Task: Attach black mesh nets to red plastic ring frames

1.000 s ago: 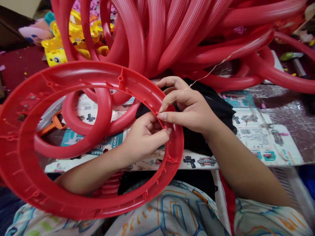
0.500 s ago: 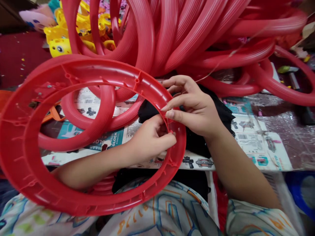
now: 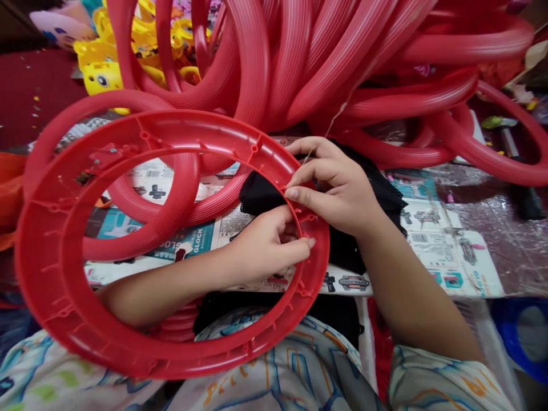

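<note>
A hollow red plastic ring, with ribs and small posts inside its channel, is held tilted above my lap. My left hand reaches through its opening and is closed on the right side of the inner rim. Just above it, my right hand pinches a thin pale string close to that rim. The string trails up and away over the pile behind. Its end at the ring is hidden by my fingers. A small red fitting with metal bits sits in the channel's upper left. Black cloth lies beneath my hands.
Several ribbed red rings are heaped across the back. Yellow toy parts with eyes lie at back left. Printed cardboard covers the table's front. A hammer-like tool lies at right, and a blue round object is below the edge.
The ring's left side has shifted right, and my left hand has moved slightly right with it. The string now rises more steeply from my right hand, which has lowered a little.
</note>
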Available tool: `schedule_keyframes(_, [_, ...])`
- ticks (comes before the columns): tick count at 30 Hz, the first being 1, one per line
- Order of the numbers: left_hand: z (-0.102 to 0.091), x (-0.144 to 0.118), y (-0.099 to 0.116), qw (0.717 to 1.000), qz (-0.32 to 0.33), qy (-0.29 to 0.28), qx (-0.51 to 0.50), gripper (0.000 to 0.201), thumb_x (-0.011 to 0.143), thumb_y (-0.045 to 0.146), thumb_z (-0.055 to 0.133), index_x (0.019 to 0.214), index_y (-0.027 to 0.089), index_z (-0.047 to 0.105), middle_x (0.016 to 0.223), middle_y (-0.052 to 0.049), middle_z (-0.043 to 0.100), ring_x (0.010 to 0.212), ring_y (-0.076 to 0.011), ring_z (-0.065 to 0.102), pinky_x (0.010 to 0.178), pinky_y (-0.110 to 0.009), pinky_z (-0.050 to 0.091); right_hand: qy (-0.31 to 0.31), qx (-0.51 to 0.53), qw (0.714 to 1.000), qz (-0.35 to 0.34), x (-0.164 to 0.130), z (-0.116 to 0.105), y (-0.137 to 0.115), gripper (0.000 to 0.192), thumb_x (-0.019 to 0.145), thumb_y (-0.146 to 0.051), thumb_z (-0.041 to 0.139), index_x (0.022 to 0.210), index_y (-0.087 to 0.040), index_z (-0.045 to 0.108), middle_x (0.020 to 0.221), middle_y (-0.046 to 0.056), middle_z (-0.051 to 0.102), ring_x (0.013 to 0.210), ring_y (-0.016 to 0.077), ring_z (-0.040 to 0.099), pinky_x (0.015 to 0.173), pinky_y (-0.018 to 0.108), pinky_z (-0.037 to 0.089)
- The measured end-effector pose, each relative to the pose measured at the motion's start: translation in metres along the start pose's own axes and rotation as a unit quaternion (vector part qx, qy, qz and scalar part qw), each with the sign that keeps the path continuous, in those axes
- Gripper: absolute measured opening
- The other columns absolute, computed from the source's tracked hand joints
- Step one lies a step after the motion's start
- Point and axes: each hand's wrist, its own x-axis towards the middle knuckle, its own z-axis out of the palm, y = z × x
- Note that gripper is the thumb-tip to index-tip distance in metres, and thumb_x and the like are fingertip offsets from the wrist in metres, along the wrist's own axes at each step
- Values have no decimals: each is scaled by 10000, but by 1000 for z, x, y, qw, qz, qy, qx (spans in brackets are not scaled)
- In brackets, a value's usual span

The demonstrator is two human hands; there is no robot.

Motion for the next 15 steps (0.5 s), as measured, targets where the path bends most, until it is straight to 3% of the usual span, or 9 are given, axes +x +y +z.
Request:
schedule_keyframes(5, [-4, 4, 5, 1000, 9, -3, -26, 143, 753, 196, 672, 852, 128, 594, 778, -18, 682, 698, -118, 659, 630, -201, 549, 18, -15, 1000, -14, -1, 0, 2, 98, 824, -286, 698, 785, -196, 700, 1107, 42, 643, 1104, 184, 602, 956, 372, 501])
schedule_keyframes(9, [-5, 8, 3, 995, 30, 32, -84, 192, 777, 268, 685, 874, 129, 596, 792, -29, 703, 696, -135, 682, 598, -212, 572, 17, -30, 999, -16, -2, 0, -1, 81, 807, -287, 715, 791, -208, 706, 1095, 32, 640, 1090, 187, 604, 958, 384, 506])
schedule_keyframes(15, [-2, 12, -6, 988, 120, 93, -42, 190, 770, 151, 605, 934, 155, 509, 732, 41, 591, 625, -74, 586, 558, -170, 508, 44, -2, 999, -30, -2, 8, 5, 87, 798, -294, 727, 827, -213, 726, 1111, 37, 598, 1111, 192, 584, 988, 395, 492])
